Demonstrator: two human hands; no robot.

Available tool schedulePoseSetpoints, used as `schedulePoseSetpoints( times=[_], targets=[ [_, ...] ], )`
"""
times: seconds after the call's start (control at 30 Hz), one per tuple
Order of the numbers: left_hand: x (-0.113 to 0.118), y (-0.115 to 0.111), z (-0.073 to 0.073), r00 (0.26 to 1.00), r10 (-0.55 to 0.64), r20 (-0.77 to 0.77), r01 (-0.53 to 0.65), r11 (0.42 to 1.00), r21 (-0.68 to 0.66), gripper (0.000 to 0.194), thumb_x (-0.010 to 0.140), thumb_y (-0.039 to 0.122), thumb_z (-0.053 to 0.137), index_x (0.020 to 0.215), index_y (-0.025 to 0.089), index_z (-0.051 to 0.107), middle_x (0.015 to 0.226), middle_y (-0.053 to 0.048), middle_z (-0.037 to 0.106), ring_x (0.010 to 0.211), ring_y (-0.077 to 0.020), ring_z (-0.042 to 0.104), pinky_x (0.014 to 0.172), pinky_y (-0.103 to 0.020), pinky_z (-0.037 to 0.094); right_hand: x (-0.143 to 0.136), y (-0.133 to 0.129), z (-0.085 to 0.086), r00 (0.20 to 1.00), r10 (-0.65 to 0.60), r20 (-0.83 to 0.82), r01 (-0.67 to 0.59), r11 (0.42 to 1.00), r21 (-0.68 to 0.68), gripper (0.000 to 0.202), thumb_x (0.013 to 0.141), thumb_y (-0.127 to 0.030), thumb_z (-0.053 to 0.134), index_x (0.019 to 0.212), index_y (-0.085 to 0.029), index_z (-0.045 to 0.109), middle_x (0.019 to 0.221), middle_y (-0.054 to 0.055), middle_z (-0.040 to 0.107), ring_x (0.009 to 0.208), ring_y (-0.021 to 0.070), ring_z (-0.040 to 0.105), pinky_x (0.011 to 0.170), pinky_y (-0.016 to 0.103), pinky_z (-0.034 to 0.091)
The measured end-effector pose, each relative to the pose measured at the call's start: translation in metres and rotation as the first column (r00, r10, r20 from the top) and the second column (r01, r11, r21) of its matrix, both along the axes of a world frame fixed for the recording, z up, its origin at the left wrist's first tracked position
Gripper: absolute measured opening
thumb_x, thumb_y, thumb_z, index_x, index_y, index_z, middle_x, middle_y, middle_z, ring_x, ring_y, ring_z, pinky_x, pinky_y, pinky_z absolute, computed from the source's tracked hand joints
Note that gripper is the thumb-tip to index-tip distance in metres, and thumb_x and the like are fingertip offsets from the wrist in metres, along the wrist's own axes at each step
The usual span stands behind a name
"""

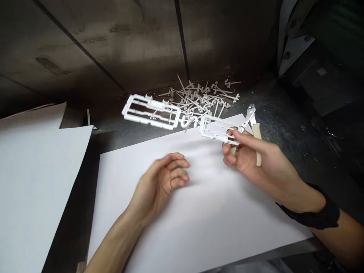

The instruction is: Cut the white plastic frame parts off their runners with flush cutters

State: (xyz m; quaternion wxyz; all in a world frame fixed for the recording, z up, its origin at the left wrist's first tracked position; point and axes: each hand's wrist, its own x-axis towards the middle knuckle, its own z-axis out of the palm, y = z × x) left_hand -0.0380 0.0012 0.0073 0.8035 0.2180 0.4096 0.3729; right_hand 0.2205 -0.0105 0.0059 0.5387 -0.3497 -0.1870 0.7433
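My right hand (256, 167) pinches one end of a white plastic sprue (153, 112) between thumb and fingers. Two rectangular runner frames joined by a curved middle piece make up this sprue, which reaches left above the paper. A pair of nippers (256, 134) with cream handles also sits in my right hand, one handle passing under the thumb and the jaws pointing up and away. My left hand (162, 176) hovers over the white sheet (182, 227), loosely curled with fingers apart and nothing in it.
Behind the sheet lies a heap of thin white plastic sprue offcuts (199, 98) on the dark metal tabletop (292, 132). More white sheets (36, 170) are at the left. A metal wall (113, 41) rises along the back, and a dark bracket (295, 53) stands at the right.
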Motion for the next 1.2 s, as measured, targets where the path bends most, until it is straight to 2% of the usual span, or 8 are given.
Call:
schedulePoseSetpoints(
  times=[0.1,0.17,0.27,0.37,0.43,0.57,0.9,1.2],
  targets=[
    [0.007,-0.010,-0.002,0.969,-0.208,-0.136,0.236,0.941,0.242,0.033,0.107,0.029,0.071,0.139,0.023,0.068,0.147,-0.014,0.063,0.125,-0.0289,0.070,0.104,-0.038,0.064,-0.006,-0.006,-0.003,0.990,0.132,0.048,-0.134,0.991,0.024,0.014,0.110,-0.036,0.075,0.102,-0.023,0.074,0.100,0.004,0.063,0.091,0.0204,0.060,0.077,0.028,0.051],
    [0.011,-0.016,-0.001,0.955,-0.257,-0.151,0.295,0.881,0.369,0.038,0.108,0.030,0.070,0.146,0.031,0.063,0.161,-0.011,0.051,0.139,-0.0313,0.060,0.117,-0.045,0.056,-0.011,-0.010,-0.005,0.963,0.248,0.110,-0.253,0.967,0.035,0.017,0.113,-0.040,0.071,0.109,-0.024,0.075,0.102,0.004,0.065,0.089,0.0203,0.059,0.082,0.030,0.050],
    [0.012,-0.021,0.001,0.957,-0.195,-0.214,0.274,0.848,0.454,0.046,0.107,0.025,0.072,0.151,0.034,0.059,0.150,-0.010,0.059,0.125,-0.0250,0.067,0.108,-0.036,0.057,-0.014,-0.014,-0.005,0.918,0.321,0.233,-0.346,0.935,0.075,0.020,0.115,-0.043,0.067,0.115,-0.024,0.075,0.106,0.004,0.066,0.088,0.0207,0.058,0.089,0.034,0.049],
    [0.011,-0.020,-0.001,0.975,-0.103,-0.196,0.186,0.864,0.468,0.059,0.106,0.024,0.073,0.160,0.035,0.051,0.128,-0.009,0.067,0.109,-0.0221,0.068,0.087,-0.029,0.060,-0.012,-0.014,-0.004,0.886,0.309,0.347,-0.364,0.925,0.105,0.022,0.115,-0.044,0.067,0.112,-0.023,0.072,0.105,0.005,0.068,0.092,0.0219,0.060,0.093,0.036,0.047],
    [0.010,-0.019,-0.003,0.985,-0.075,-0.158,0.143,0.865,0.481,0.055,0.109,0.026,0.068,0.160,0.038,0.050,0.128,-0.009,0.066,0.104,-0.0203,0.068,0.082,-0.028,0.060,-0.010,-0.013,-0.003,0.871,0.298,0.390,-0.363,0.926,0.103,0.023,0.115,-0.046,0.066,0.112,-0.024,0.070,0.102,0.004,0.070,0.092,0.0222,0.061,0.093,0.036,0.047],
    [0.007,-0.018,-0.004,0.983,-0.106,-0.150,0.166,0.862,0.479,0.046,0.115,0.028,0.056,0.160,0.039,0.050,0.142,-0.009,0.060,0.103,-0.0181,0.067,0.085,-0.029,0.060,-0.006,-0.012,0.000,0.853,0.277,0.443,-0.351,0.932,0.093,0.027,0.115,-0.050,0.066,0.109,-0.024,0.067,0.097,0.004,0.071,0.092,0.0224,0.063,0.091,0.036,0.047],
    [0.005,-0.016,-0.005,0.987,-0.145,-0.064,0.158,0.890,0.429,0.032,0.117,0.031,0.051,0.145,0.026,0.064,0.140,-0.011,0.060,0.102,-0.0199,0.068,0.085,-0.030,0.060,-0.005,-0.012,0.003,0.881,0.286,0.378,-0.337,0.939,0.074,0.025,0.115,-0.049,0.066,0.112,-0.024,0.065,0.097,0.002,0.069,0.092,0.0215,0.064,0.090,0.035,0.052],
    [0.005,-0.018,-0.004,0.979,-0.160,-0.130,0.203,0.844,0.497,0.056,0.114,0.021,0.058,0.162,0.046,0.046,0.153,-0.006,0.051,0.103,-0.0163,0.068,0.088,-0.031,0.062,-0.007,-0.014,0.003,0.878,0.328,0.348,-0.370,0.927,0.060,0.026,0.116,-0.046,0.064,0.105,-0.022,0.063,0.093,0.001,0.067,0.090,0.0204,0.062,0.088,0.035,0.051]
  ],
)
